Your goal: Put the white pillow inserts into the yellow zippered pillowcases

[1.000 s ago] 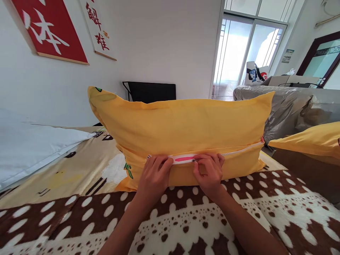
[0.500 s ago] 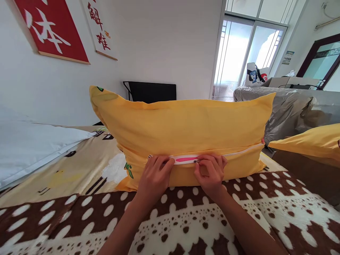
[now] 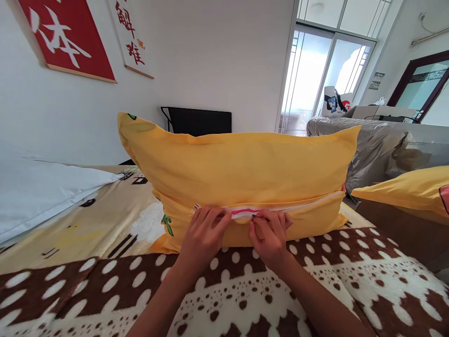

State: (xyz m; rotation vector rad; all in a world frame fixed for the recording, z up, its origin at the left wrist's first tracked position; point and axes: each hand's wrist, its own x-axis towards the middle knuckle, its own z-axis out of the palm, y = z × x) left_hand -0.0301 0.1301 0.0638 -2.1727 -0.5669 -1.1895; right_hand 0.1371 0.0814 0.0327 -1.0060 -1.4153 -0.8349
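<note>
A plump yellow pillow (image 3: 238,164) stands on its long edge on the bed, its zipper (image 3: 308,204) running along the lower side facing me. My left hand (image 3: 206,229) pinches the pillowcase edge at the left end of the zipper's gap. At the gap's right end, my right hand (image 3: 270,231) has thumb and fingers closed on the small dark zipper pull (image 3: 254,216). Between the hands a narrow opening shows a strip of pink (image 3: 242,212). Right of my right hand the white zipper line looks closed.
A brown and cream patterned blanket (image 3: 245,290) covers the bed. A white pillow (image 3: 45,192) lies at left; another yellow pillow (image 3: 414,192) juts in at right. Behind are a black panel (image 3: 203,120) and a plastic-covered sofa (image 3: 372,145).
My right hand has moved left along the zipper with the pull, and the pink opening has become shorter and narrower. My left hand stays at nearly the same spot.
</note>
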